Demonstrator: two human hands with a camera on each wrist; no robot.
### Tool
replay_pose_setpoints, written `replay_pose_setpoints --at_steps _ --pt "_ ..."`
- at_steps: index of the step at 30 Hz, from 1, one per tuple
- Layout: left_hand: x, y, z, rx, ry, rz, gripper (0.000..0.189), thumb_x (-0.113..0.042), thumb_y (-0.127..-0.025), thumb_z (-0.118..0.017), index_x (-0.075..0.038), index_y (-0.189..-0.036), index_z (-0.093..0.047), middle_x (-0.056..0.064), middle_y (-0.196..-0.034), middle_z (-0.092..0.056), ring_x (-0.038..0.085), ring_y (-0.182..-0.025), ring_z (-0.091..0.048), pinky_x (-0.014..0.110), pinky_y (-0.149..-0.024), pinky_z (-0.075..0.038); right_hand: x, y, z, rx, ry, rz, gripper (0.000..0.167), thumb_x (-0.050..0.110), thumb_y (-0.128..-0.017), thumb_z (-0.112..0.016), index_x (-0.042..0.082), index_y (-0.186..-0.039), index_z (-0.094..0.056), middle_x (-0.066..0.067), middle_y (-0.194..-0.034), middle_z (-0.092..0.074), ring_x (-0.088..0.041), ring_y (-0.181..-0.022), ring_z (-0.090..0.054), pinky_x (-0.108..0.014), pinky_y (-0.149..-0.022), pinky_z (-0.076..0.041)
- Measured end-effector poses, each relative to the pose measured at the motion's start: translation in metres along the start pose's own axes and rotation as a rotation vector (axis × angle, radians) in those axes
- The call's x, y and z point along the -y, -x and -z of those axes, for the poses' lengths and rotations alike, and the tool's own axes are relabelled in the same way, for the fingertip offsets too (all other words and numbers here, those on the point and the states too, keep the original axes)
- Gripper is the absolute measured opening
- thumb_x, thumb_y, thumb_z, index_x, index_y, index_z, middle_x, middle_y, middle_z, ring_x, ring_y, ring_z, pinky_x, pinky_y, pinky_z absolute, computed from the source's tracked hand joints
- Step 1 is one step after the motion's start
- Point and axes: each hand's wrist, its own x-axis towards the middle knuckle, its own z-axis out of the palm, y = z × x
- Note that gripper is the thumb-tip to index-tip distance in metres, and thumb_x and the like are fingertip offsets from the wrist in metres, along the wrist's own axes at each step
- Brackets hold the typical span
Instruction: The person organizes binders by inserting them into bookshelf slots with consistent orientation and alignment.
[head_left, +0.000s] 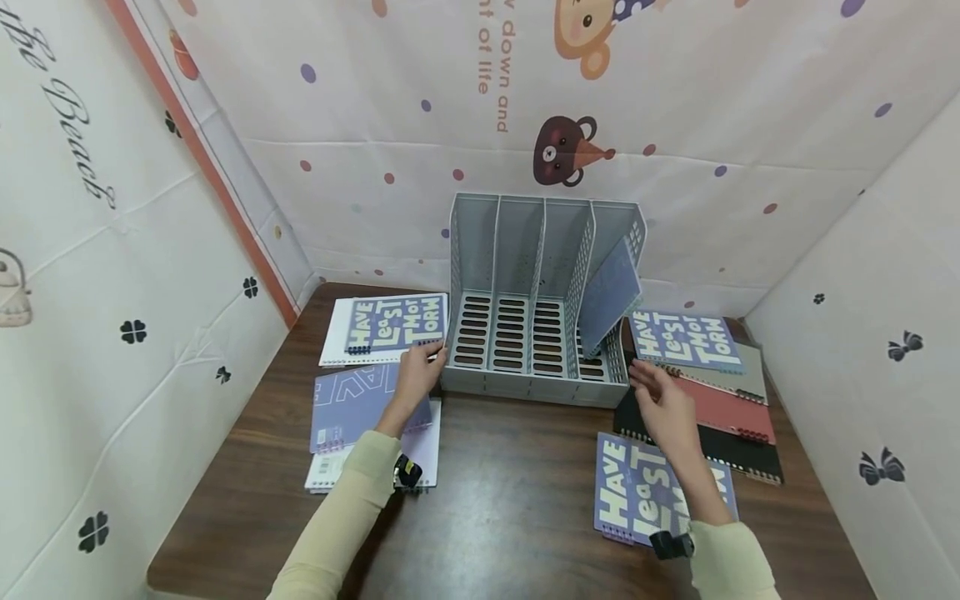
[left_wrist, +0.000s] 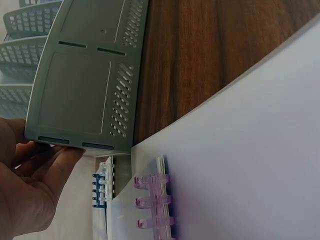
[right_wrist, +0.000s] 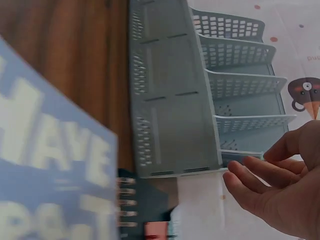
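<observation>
A grey file organizer with several upright compartments stands at the middle of the table against the wall sheet. Its rightmost compartment contains a blue notebook, leaning sideways. At the organizer's front left corner, my left hand grips the side wall, thumb at the rim and fingers against the outside in the left wrist view. By the front right corner is my right hand, its fingers loosely extended close to the side wall, holding nothing. Below the right wrist lies a purple notebook with white lettering.
Left of the organizer are a blue lettered notebook on white ones and a purple notebook on pale ones. To the right, another blue notebook overlaps grey, red and black spiral notebooks. Patterned sheets enclose the table.
</observation>
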Motion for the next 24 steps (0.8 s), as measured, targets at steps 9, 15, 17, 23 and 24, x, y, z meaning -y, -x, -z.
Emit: replay_pose_setpoints --at_steps 9,15,17,23,24 --pt "-0.001 0.001 0.001 0.055 -0.026 0.022 0.036 -0.021 -0.102 -0.062 0.002 -0.130 -0.066 0.020 -0.124 -0.069 0.029 -0.088 -0.068 0.044 -0.077 -0.054 -0.013 0.043 -0.018 0.055 0.009 -0.123 0.037 0.007 -0.104 -0.049 0.002 -0.141 -0.056 -0.020 -0.129 -0.068 -0.035 -0.114 -0.067 -0.033 -0.071 -0.055" --pt "-0.014 0.007 0.000 0.103 -0.090 0.013 0.042 -0.016 -0.104 -0.055 0.006 -0.140 -0.056 0.024 -0.106 -0.072 0.027 -0.071 -0.064 0.041 -0.067 -0.056 -0.023 0.062 -0.025 0.105 -0.008 -0.209 0.037 0.008 -0.105 -0.048 0.000 -0.140 -0.055 -0.022 -0.132 -0.065 -0.039 -0.121 -0.063 -0.054 -0.100 -0.049" --pt "-0.020 0.014 -0.003 0.073 -0.127 -0.071 0.044 -0.010 -0.102 -0.055 0.008 -0.142 -0.052 0.025 -0.112 -0.070 0.030 -0.084 -0.069 0.039 -0.076 -0.058 -0.024 0.067 -0.023 0.131 -0.014 -0.246 0.037 0.009 -0.106 -0.046 0.000 -0.142 -0.054 -0.023 -0.135 -0.063 -0.040 -0.124 -0.060 -0.055 -0.102 -0.047" --pt "-0.051 0.051 -0.026 0.037 -0.222 -0.506 0.047 0.002 -0.094 -0.058 0.005 -0.140 -0.054 0.022 -0.146 -0.053 0.036 -0.137 -0.050 0.043 -0.113 -0.038 -0.025 0.081 -0.018 0.128 0.002 -0.295 0.037 0.009 -0.106 -0.047 0.000 -0.141 -0.054 -0.024 -0.134 -0.063 -0.041 -0.123 -0.060 -0.056 -0.102 -0.047" --pt "-0.058 0.059 -0.032 0.076 -0.227 -0.569 0.047 0.002 -0.093 -0.059 0.004 -0.139 -0.055 0.021 -0.145 -0.055 0.035 -0.136 -0.051 0.041 -0.112 -0.039 -0.025 0.083 -0.018 0.120 0.004 -0.300 0.036 0.009 -0.106 -0.047 -0.001 -0.140 -0.054 -0.025 -0.133 -0.063 -0.041 -0.123 -0.061 -0.056 -0.102 -0.046"
